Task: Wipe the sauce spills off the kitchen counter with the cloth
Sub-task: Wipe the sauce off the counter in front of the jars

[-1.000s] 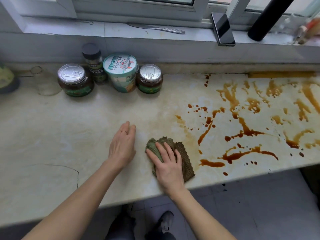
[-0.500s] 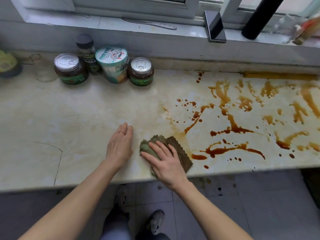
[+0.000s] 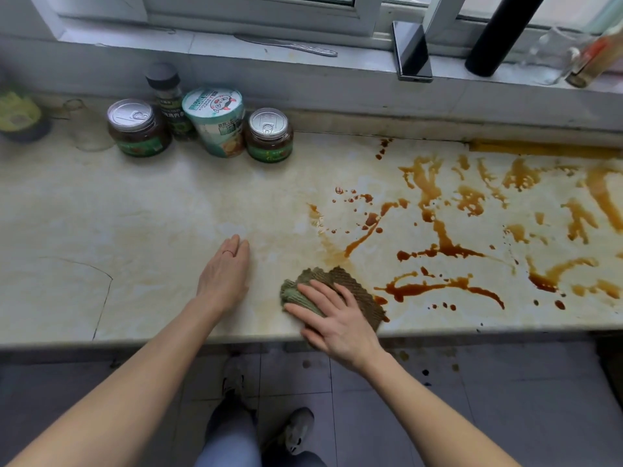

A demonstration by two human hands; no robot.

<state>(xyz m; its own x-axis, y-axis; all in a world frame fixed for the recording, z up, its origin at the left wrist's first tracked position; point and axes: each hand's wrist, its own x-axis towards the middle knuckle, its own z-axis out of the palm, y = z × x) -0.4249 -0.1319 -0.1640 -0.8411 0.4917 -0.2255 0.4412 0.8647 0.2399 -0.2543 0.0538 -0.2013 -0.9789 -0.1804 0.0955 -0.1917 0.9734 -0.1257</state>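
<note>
Right hand (image 3: 337,323) down flat, fingers straight and fanned wide, palm pressing the cloth (image 3: 350,284) onto the counter (image 3: 135,214) right at its front edge; that broad spread looks meant to load the whole wad evenly. The cloth is a bunched, ribbed, waffle-textured rag, olive-green under the fingers and browner on the little-finger side, probably soaked. Just past that side begin the sauce spills (image 3: 418,288): glossy dark streaks and droplets, thinning to amber smears farther off. Off the thumb side, the left hand (image 3: 224,274) lies flat and relaxed on pale, marbled stone, holding nothing, seemingly a brace.
</note>
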